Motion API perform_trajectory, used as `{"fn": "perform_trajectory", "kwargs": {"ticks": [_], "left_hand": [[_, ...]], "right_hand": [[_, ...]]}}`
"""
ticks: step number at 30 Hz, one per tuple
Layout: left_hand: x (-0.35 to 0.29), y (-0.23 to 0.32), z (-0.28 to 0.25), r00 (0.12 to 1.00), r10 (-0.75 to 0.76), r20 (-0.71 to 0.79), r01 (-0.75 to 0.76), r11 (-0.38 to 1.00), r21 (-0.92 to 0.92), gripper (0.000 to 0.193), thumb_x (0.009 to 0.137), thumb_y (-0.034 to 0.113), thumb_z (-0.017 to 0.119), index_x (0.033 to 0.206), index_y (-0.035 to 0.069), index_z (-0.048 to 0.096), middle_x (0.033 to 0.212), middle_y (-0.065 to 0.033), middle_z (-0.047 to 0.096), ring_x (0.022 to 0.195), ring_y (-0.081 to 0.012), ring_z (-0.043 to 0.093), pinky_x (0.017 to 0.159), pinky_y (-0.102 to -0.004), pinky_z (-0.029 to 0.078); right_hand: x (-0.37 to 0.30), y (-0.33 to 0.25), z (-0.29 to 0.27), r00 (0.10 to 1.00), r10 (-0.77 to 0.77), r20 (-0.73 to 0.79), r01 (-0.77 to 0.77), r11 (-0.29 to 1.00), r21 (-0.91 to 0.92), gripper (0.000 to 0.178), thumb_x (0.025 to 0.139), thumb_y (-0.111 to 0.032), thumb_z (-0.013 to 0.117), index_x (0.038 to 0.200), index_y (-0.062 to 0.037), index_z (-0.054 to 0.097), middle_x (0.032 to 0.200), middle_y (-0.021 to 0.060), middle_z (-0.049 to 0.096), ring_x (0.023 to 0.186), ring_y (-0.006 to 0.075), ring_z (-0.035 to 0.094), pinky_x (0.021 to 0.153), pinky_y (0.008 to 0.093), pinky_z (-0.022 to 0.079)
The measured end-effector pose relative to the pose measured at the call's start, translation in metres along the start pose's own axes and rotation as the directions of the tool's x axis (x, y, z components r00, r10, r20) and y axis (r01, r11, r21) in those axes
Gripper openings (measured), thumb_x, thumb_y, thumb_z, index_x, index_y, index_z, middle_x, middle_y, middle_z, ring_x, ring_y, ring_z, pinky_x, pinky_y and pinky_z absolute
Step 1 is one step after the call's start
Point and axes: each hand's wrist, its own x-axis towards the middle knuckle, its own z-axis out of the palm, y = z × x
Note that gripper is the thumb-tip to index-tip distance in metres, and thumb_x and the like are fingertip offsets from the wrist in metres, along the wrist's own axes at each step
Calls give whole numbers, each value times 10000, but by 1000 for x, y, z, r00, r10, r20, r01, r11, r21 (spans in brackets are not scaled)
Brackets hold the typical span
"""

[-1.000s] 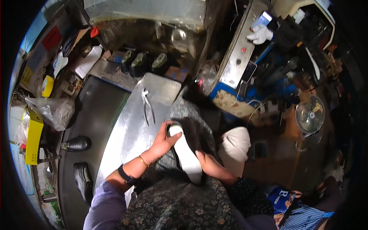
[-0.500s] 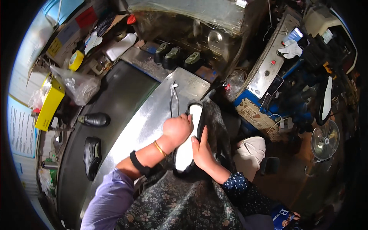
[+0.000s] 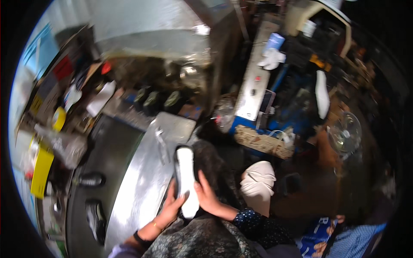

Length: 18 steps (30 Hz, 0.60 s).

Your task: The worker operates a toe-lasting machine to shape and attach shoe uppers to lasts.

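A dark shoe (image 3: 186, 178) lies sole up on my lap, its long white underside facing me and a dark rim showing at the far end. My left hand (image 3: 171, 206) holds its near left side, the thumb over the white surface. Against the right side rests my right hand (image 3: 208, 198), fingers pointing forward along the edge, so that the shoe sits between both palms. Beyond it, on the shiny metal plate (image 3: 140, 180), lies a pincer-like metal tool (image 3: 162, 146), blurred and touched by neither hand.
On the dark belt (image 3: 112, 142) at left lie two black shoes (image 3: 91, 179) (image 3: 95, 221). Several dark shoes (image 3: 151, 103) stand at the back. A yellow box (image 3: 41, 170) is far left. To the right are a control panel (image 3: 251, 96), a beige cloth-covered shape (image 3: 259, 185) and a fan (image 3: 345, 133).
My left hand has gone from a fist on the white underside to a hold on the shoe's left side. The view has swung right, shifting the surroundings left and down.
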Motion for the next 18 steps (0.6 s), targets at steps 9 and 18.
{"fn": "perform_trajectory", "kwargs": {"ticks": [9,18], "left_hand": [[-9,71,-53,951,13,-308,-20,1000,-21,872,809,106,717,1511,4,210,1387,-223,479,1179,-330,569,987,-399,477],[-25,36,-82,958,272,85,-131,157,979,588,675,114,803,1204,-47,602,1442,-353,363,1252,-472,494,1012,-418,454]], "right_hand": [[90,-115,-134,943,127,308,18,903,-429,522,934,-239,660,1389,-51,486,1226,142,651,951,143,642,857,309,526],[115,-202,-421,692,-404,-598,-557,228,-798,842,702,-388,765,1439,-154,433,1493,254,329,1252,479,432,1035,483,404]]}}
